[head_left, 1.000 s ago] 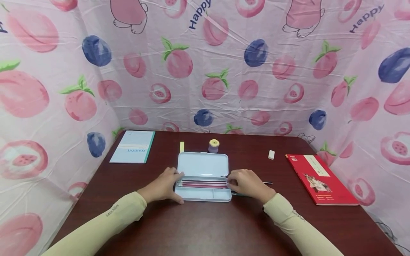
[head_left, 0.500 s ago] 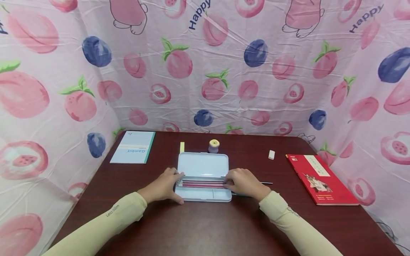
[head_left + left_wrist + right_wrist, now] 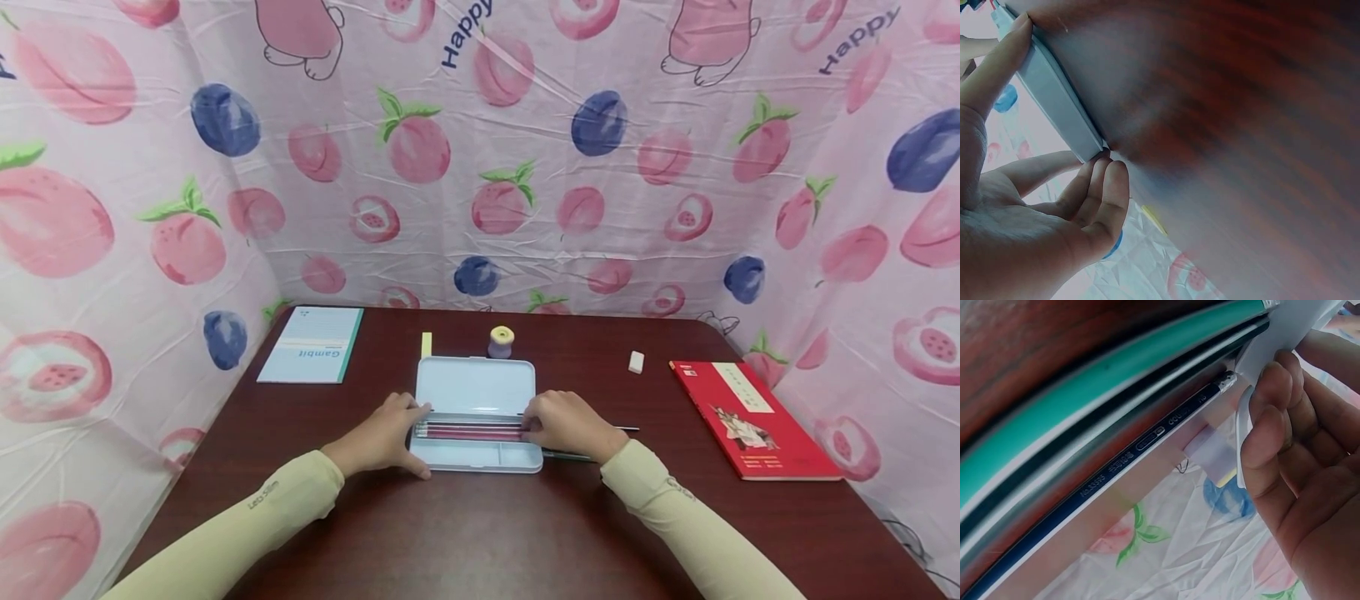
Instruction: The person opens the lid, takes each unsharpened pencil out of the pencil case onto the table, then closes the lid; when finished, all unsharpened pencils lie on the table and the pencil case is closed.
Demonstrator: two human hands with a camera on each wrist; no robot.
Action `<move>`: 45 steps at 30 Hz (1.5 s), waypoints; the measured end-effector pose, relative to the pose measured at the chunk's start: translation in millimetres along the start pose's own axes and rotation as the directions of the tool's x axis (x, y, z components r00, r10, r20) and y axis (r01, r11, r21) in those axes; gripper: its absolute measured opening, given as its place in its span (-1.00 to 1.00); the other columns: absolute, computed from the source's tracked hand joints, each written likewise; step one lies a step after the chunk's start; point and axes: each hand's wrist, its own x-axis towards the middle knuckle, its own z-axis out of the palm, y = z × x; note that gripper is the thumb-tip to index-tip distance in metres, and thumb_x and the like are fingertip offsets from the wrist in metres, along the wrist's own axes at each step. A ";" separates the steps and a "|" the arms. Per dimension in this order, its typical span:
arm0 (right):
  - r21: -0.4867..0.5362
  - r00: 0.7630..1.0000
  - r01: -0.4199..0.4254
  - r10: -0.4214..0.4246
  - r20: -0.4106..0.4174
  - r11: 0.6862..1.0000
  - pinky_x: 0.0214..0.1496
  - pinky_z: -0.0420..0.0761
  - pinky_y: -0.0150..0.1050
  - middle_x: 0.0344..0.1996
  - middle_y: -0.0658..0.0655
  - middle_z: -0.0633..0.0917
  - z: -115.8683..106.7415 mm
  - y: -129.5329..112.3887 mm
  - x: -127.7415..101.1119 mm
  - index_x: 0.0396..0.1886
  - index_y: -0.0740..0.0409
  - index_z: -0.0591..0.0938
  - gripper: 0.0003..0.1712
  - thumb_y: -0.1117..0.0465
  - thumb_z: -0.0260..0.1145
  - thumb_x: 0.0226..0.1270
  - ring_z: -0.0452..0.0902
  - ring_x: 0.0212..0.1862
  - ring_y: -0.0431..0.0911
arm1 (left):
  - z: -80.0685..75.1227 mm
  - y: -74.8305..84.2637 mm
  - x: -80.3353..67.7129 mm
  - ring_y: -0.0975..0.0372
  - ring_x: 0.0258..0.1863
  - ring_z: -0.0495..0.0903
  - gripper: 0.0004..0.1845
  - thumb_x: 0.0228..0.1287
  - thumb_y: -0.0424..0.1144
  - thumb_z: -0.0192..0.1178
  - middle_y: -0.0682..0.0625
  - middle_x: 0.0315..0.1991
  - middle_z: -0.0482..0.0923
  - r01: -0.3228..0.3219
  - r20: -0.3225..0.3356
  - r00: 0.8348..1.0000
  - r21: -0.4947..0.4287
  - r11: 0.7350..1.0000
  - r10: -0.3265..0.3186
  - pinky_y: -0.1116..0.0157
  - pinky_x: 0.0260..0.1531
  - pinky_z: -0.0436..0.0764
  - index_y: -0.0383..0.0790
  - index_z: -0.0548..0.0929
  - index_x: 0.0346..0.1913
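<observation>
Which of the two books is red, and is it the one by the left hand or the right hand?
The red book lies at the table's right edge, on the right hand's side. The other, a light blue notebook, lies at the far left corner.

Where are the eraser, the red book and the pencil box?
eraser (image 3: 635,362), head view, on its top face.
red book (image 3: 757,425), head view, on its cover.
pencil box (image 3: 476,385), head view, inside its open lid.

Blue notebook (image 3: 311,356), red book (image 3: 752,417), eraser (image 3: 635,362).

Glossy dark wood table (image 3: 480,533); smooth matt plastic pencil case (image 3: 477,385).
</observation>
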 end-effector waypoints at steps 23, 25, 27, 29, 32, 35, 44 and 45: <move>-0.174 0.987 0.114 -0.132 -0.094 0.978 -0.49 0.49 -0.32 -0.62 -0.07 0.68 7.2 -4.2 -3.2 -0.50 0.01 0.80 -0.88 0.22 0.57 0.20 0.35 -0.59 -0.29 | 0.9 1.3 0.4 0.10 0.19 0.43 0.14 -0.15 0.06 0.78 -0.13 0.23 0.55 0.007 0.000 1.000 0.005 1.000 -0.007 0.12 0.24 0.64 -0.22 0.49 0.54; -0.189 0.983 0.124 -0.146 -0.108 0.974 -0.50 0.48 -0.30 -0.63 -0.08 0.66 8.1 -3.5 -4.1 -0.52 0.00 0.78 -0.86 0.22 0.58 0.20 0.35 -0.60 -0.29 | 1.0 1.4 0.4 0.10 0.19 0.43 0.14 -0.15 0.06 0.78 -0.13 0.23 0.55 0.009 0.000 1.000 0.002 1.000 -0.009 0.11 0.24 0.65 -0.22 0.49 0.54; -0.204 0.980 0.135 -0.162 -0.120 0.970 -0.51 0.47 -0.29 -0.64 -0.08 0.64 8.9 -3.0 -5.0 -0.54 -0.01 0.78 -0.84 0.22 0.58 0.20 0.35 -0.60 -0.29 | 1.2 1.5 0.3 0.10 0.19 0.43 0.13 -0.15 0.06 0.78 -0.13 0.24 0.55 0.011 0.000 1.000 -0.002 1.000 -0.011 0.11 0.24 0.65 -0.21 0.49 0.54; -0.212 0.976 0.144 -0.174 -0.130 0.967 -0.51 0.48 -0.29 -0.64 -0.08 0.63 9.3 -3.2 -6.1 -0.54 0.00 0.78 -0.84 0.21 0.58 0.20 0.36 -0.61 -0.29 | 1.3 1.5 0.1 0.10 0.20 0.43 0.13 -0.14 0.06 0.77 -0.13 0.25 0.55 0.014 0.002 1.000 -0.005 1.000 -0.014 0.11 0.24 0.65 -0.20 0.49 0.55; -0.231 0.971 0.157 -0.192 -0.140 0.960 -0.52 0.49 -0.28 -0.65 -0.08 0.63 9.7 -3.5 -7.0 -0.54 0.01 0.78 -0.84 0.21 0.58 0.21 0.37 -0.61 -0.28 | 1.7 0.8 0.0 0.10 0.19 0.43 0.13 -0.14 0.07 0.77 -0.13 0.25 0.55 0.014 0.004 1.000 -0.005 1.000 -0.014 0.11 0.23 0.65 -0.20 0.48 0.55; -0.257 0.965 0.170 -0.213 -0.150 0.951 -0.52 0.51 -0.27 -0.66 -0.07 0.63 9.6 -4.4 -7.4 -0.55 0.01 0.77 -0.83 0.20 0.59 0.20 0.41 -0.62 -0.27 | 1.3 0.4 -0.5 0.10 0.19 0.43 0.14 -0.15 0.07 0.77 -0.13 0.24 0.55 0.007 0.002 1.000 -0.004 1.000 -0.007 0.11 0.23 0.64 -0.21 0.49 0.55; -0.300 0.953 0.196 -0.254 -0.167 0.934 -0.52 0.52 -0.23 -0.67 -0.07 0.61 10.2 -4.1 -6.7 -0.56 0.02 0.75 -0.81 0.21 0.60 0.19 0.45 -0.62 -0.23 | -0.4 -0.1 -1.2 0.10 0.17 0.42 0.15 -0.17 0.07 0.78 -0.14 0.22 0.56 -0.025 -0.003 1.000 0.016 1.000 0.025 0.10 0.21 0.62 -0.28 0.49 0.53; -0.302 0.951 0.197 -0.256 -0.171 0.933 -0.52 0.53 -0.23 -0.66 -0.07 0.60 10.4 -3.6 -7.1 -0.56 0.01 0.76 -0.81 0.20 0.60 0.19 0.45 -0.62 -0.23 | -0.4 -0.2 -1.1 0.10 0.17 0.42 0.15 -0.17 0.07 0.78 -0.15 0.22 0.56 -0.027 -0.002 1.000 0.014 1.000 0.027 0.10 0.22 0.62 -0.28 0.49 0.53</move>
